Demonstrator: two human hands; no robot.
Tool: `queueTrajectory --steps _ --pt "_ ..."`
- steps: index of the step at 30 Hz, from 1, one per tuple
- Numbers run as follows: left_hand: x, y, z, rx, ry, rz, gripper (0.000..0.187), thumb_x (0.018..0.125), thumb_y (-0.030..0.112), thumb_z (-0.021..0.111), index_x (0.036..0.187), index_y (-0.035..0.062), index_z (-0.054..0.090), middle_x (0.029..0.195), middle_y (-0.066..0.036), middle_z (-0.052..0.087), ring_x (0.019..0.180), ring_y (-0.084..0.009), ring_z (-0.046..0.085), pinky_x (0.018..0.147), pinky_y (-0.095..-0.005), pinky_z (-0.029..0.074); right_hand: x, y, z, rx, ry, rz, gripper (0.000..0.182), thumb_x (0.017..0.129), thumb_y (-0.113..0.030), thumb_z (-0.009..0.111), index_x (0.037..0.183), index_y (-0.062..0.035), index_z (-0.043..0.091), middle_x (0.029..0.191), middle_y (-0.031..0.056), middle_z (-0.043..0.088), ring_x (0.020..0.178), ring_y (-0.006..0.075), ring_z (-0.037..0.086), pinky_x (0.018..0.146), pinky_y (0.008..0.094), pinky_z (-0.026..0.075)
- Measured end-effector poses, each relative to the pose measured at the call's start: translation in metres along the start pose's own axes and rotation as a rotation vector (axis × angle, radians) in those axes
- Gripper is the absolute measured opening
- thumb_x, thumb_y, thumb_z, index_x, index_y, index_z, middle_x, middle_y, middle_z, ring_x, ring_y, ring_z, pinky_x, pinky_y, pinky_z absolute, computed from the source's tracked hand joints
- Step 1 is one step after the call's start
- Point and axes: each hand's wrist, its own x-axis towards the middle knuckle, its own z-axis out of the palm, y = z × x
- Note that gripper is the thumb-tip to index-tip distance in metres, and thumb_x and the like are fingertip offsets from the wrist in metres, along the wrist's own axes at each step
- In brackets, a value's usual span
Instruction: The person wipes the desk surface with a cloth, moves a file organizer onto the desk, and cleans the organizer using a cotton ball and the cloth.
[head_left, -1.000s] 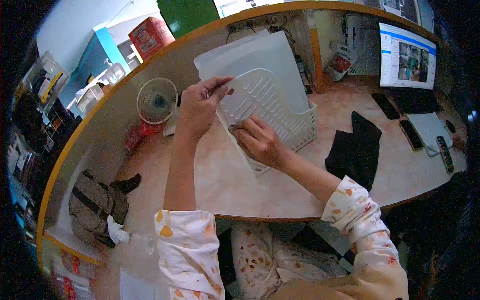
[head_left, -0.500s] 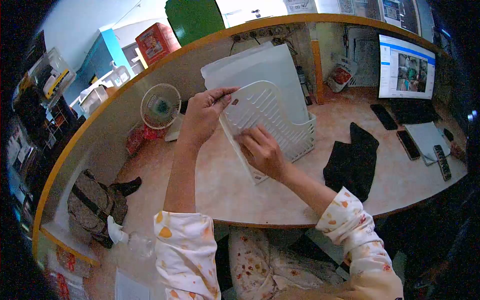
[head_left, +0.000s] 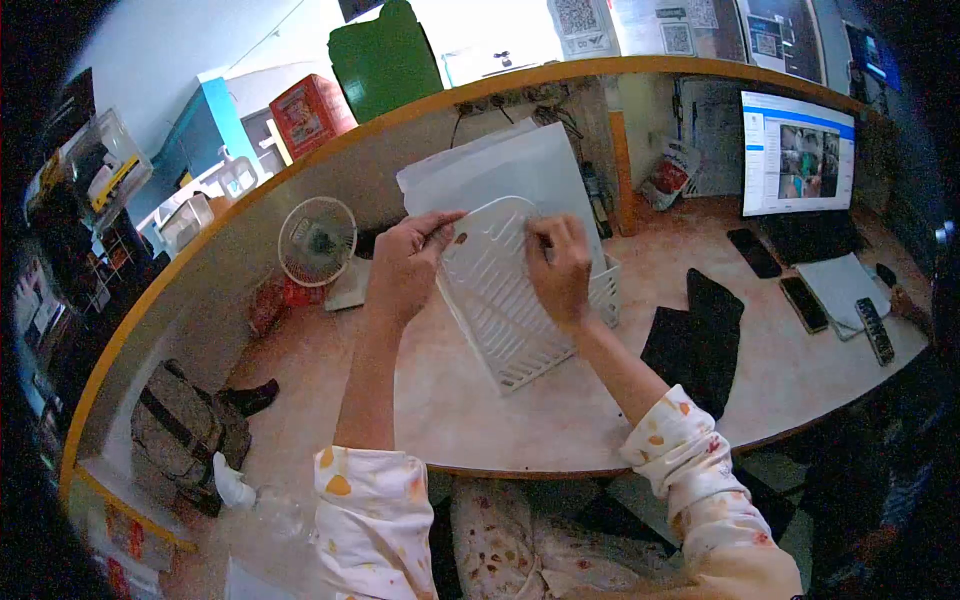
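Observation:
A white slotted plastic file holder (head_left: 490, 290) stands tilted on the desk, with pale sheets or folders (head_left: 500, 170) inside it. My left hand (head_left: 408, 255) pinches the holder's upper left corner, beside a small hole. Over the upper right part of the slotted side is my right hand (head_left: 562, 265), its fingers curled together; whatever they hold, if anything, is hidden. A black cloth (head_left: 695, 345) lies on the desk to the right of the holder.
A basket-like round item (head_left: 318, 240) and red packaging stand back left. A grey bag (head_left: 190, 425) and spray bottle (head_left: 235, 482) are at the left. A monitor (head_left: 797, 155), phones (head_left: 803, 304), papers (head_left: 845, 290) and a remote (head_left: 874, 332) are on the right.
My right hand has moved up and to the right across the slotted side. My left hand keeps its hold on the corner. The camera view has shifted slightly.

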Motion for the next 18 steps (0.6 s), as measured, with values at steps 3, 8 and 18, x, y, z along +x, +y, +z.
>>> queueTrajectory --steps 3,8,18 --pt "0.000 0.004 0.000 -0.014 0.020 -0.013 0.021 0.089 0.007 0.054 0.105 0.0015 0.066 0.091 -0.013 0.068 0.084 -0.0150 0.066 0.074 -0.0264 0.048 -0.024 -0.012 0.013 0.059 -0.043 -0.115 0.015 0.074 0.001 0.061 0.088 -0.0006 0.058 0.081 0.0167 0.056 0.080 0.0332 0.056 0.076 0.0405 0.049" --pt "0.001 -0.003 0.001 -0.055 0.008 -0.024 0.021 0.089 0.006 0.054 0.105 0.0018 0.067 0.091 -0.012 0.068 0.083 -0.0149 0.065 0.074 -0.0265 0.048 -0.045 -0.022 0.008 0.190 -0.263 -0.435 0.015 0.076 0.000 0.060 0.090 -0.0006 0.055 0.081 0.0179 0.055 0.075 0.0358 0.054 0.074 0.0422 0.049" --pt "-0.003 0.000 0.004 -0.002 0.062 0.013 0.021 0.088 0.004 0.055 0.106 0.0034 0.066 0.091 -0.011 0.066 0.084 -0.0156 0.064 0.076 -0.0264 0.048 -0.032 0.000 -0.002 0.132 -0.128 -0.270 0.012 0.078 0.001 0.059 0.089 -0.0020 0.057 0.084 0.0146 0.056 0.080 0.0338 0.054 0.070 0.0418 0.047"
